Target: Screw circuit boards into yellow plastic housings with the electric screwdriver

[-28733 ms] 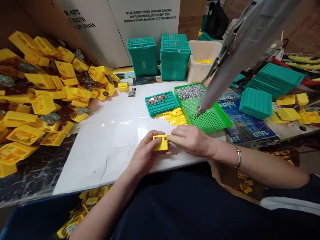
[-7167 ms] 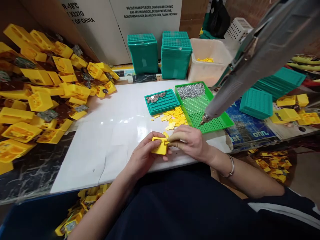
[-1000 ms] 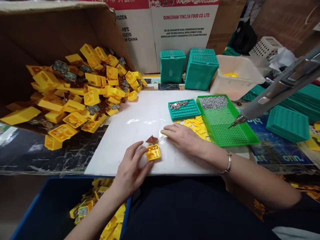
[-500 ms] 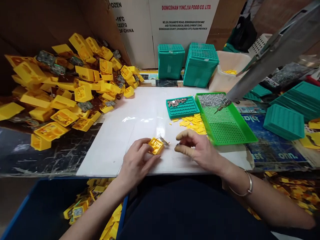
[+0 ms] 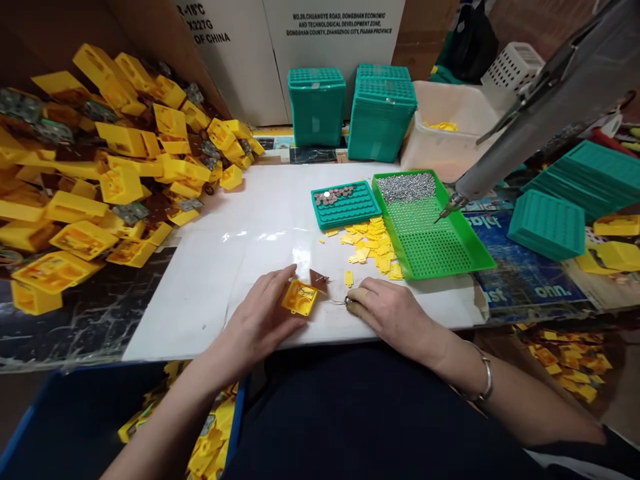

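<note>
My left hand (image 5: 263,308) curls round the left side of a small open yellow plastic case (image 5: 300,297), thumb at its near edge. The case rests on the white board with its hollow inside up and thin wires in it. A brown circuit board (image 5: 319,281) leans out at its far right corner. My right hand (image 5: 393,310), with covered fingertips, pinches a small dark metallic part (image 5: 347,301) on a thin wire that runs towards the case. Just beyond those fingertips lies a flat yellow plastic piece (image 5: 349,278).
A teal tray (image 5: 350,215) of small round discs and a pile of yellow pieces (image 5: 373,243) lie beside a green basket (image 5: 450,253) with metal screws. An electric screwdriver (image 5: 465,183) hangs over the basket. Yellow cases (image 5: 120,180) are heaped at left.
My right fingers, apart before, have closed on the small metallic part. The case has turned in my left hand and the circuit board has tipped over. The camera view has shifted.
</note>
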Tool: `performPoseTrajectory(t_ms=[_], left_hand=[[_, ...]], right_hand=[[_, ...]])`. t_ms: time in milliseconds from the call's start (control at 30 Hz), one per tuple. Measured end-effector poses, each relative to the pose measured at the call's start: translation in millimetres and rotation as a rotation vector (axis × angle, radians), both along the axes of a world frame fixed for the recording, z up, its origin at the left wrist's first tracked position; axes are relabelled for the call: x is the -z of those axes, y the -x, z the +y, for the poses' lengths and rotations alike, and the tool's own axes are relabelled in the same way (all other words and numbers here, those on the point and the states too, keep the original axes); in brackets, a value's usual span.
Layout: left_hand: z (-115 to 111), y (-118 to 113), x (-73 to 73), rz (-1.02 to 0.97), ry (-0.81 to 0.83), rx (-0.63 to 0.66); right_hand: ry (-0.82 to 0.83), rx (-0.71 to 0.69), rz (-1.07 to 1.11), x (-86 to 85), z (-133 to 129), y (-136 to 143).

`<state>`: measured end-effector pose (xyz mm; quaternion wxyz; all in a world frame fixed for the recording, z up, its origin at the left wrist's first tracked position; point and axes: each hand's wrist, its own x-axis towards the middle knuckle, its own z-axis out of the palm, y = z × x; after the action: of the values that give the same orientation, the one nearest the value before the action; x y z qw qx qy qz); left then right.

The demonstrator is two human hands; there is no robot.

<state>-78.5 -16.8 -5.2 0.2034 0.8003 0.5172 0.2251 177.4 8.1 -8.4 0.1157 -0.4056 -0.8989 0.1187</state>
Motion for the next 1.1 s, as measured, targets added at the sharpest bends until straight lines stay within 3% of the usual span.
performPoseTrajectory(t_ms=[100, 167, 300, 367, 433, 600, 700, 767, 900, 1100], left_hand=[[6.2, 4.7, -9.6, -0.037, 0.127, 0.043], [8.2, -1.7, -14.9, -0.099, 0.225, 0.005], [6.5, -29.5, -19.8, -0.429, 0.550, -0.067], [5.2, -43.2, -19.6, -0.597, 0.627, -0.061], [4.9, -52.7, -18.4, -0.711, 0.644, -0.062], [7.2, -58.9, -17.8, -0.901, 0.729, 0.028], [8.5, -60.7, -20.9, -0.943, 0.823, 0.061], [9.1, -63.3, -23.1, -0.971, 0.865, 0.070], [10.8, -69.9, -22.7, -1.014, 0.861, 0.067], [13.7, -74.3, -7.3, -1.097, 0.769, -0.034]], right_hand=[[0.090, -0.007, 0.060, -5.2, 4.4, -0.3], [0.245, 0.048, 0.266, -6.9, 8.8, 0.2], [0.877, 0.197, 0.766, -6.1, 16.6, 2.0], [1.054, 0.201, 0.902, -5.4, 18.3, 1.6], [0.995, 0.154, 0.907, -6.4, 19.2, -0.9], [0.263, -0.225, 0.537, -17.2, 24.9, -12.2], [0.009, -0.400, 0.275, -26.3, 29.5, -13.9], [-0.030, -0.414, 0.123, -33.8, 31.2, -10.8], [0.016, -0.297, -0.030, -48.5, 32.1, -0.3], [0.077, -0.279, 0.105, -50.0, 30.3, -1.1]])
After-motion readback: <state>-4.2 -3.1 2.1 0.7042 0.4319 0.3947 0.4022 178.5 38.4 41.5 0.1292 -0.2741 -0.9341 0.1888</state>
